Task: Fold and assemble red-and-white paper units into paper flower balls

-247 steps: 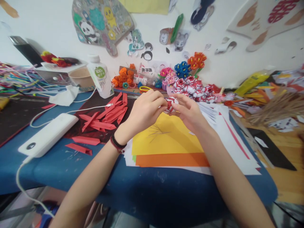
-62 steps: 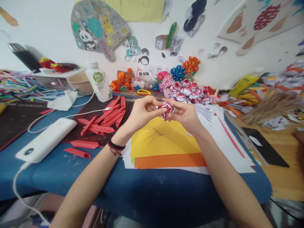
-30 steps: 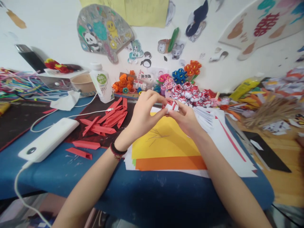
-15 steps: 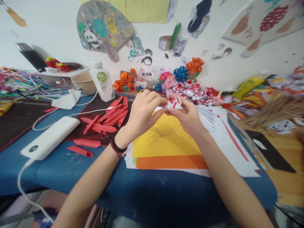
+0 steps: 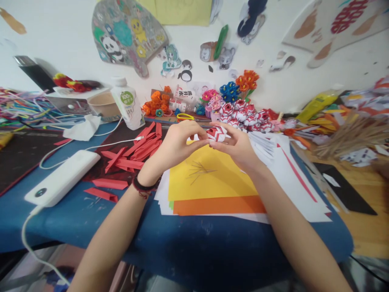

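A red-and-white folded paper flower (image 5: pixel 216 133) is held above the yellow paper sheet (image 5: pixel 212 178). My right hand (image 5: pixel 240 146) grips it from the right, thumb in front and fingers behind. From the left, my left hand (image 5: pixel 180 142) pinches its edge between thumb and fingertips; a dark band circles that wrist. Several thin brown sticks (image 5: pixel 199 170) lie loose on the yellow sheet below. Behind the hands sits a cluster of similar red-and-white paper flowers (image 5: pixel 243 113). Folded red paper strips (image 5: pixel 136 150) are heaped left of my left hand.
A white power bank (image 5: pixel 62 178) with cables lies at the left, near a white bottle (image 5: pixel 127 103). Yellow-handled scissors (image 5: pixel 184 117) rest behind the hands. White paper strips (image 5: pixel 263 148) and sheets lie to the right, beside a dark flat tablet-like slab (image 5: pixel 346 188).
My left fingers have opened out a little and shifted on the flower, and the flower has turned so more red shows. The camera view has moved slightly.
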`<state>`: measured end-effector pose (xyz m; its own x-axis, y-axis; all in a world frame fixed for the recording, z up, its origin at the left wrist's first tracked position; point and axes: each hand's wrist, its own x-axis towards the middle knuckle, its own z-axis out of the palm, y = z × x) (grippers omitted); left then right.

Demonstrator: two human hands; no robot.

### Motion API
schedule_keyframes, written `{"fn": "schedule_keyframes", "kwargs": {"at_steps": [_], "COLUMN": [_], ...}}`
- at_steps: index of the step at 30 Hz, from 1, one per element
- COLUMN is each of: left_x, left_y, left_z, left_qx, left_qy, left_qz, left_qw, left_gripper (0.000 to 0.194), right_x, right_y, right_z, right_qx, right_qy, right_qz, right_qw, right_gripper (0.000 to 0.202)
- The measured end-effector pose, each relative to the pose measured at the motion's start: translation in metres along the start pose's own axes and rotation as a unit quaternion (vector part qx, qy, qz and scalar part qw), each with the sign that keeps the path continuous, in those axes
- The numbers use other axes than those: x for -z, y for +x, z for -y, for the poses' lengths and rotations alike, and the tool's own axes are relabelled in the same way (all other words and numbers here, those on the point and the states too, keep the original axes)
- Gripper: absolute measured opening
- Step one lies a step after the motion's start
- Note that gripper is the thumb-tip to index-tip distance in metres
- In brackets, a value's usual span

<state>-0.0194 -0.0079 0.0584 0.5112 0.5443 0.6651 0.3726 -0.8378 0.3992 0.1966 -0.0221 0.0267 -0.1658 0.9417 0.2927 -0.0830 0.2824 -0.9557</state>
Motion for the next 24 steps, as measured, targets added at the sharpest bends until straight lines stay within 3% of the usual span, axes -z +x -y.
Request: {"fn": "schedule_keyframes", "kwargs": {"at_steps": [6,11,14,19,21,24], "left_x": [-0.006,-0.02,-0.026,-0.025,-0.023,-0.019], "left_y": [-0.002,-0.007,-0.011,-0.007,-0.003,0.0], "left_z": [-0.004,-0.003,-0.001,-0.008,-0.011,-0.011], "left_qx": [-0.065,-0.097,-0.099,-0.05,0.018,0.136], "left_qy": [0.13,0.238,0.246,0.087,-0.017,-0.174], "left_qz": [-0.041,-0.093,-0.09,-0.142,-0.138,-0.091], "left_qw": [0.988,0.962,0.96,0.985,0.99,0.971], "left_gripper": [0.022,0.029,0.026,0.022,0.025,0.034], "right_x": [-0.002,-0.008,-0.007,-0.002,0.0,0.001], "right_y": [0.001,0.001,0.002,0.002,0.002,0.001], "right_z": [0.0,-0.002,-0.003,0.0,0.002,0.004], "right_qx": [-0.015,-0.013,-0.009,0.001,0.003,-0.002], "right_qy": [0.004,0.015,0.02,0.011,0.011,0.011], "right_qz": [-0.006,-0.01,-0.006,-0.02,-0.018,-0.01], "right_qw": [1.0,1.0,1.0,1.0,1.0,1.0], "right_gripper": [0.067,0.067,0.068,0.065,0.063,0.064]}}
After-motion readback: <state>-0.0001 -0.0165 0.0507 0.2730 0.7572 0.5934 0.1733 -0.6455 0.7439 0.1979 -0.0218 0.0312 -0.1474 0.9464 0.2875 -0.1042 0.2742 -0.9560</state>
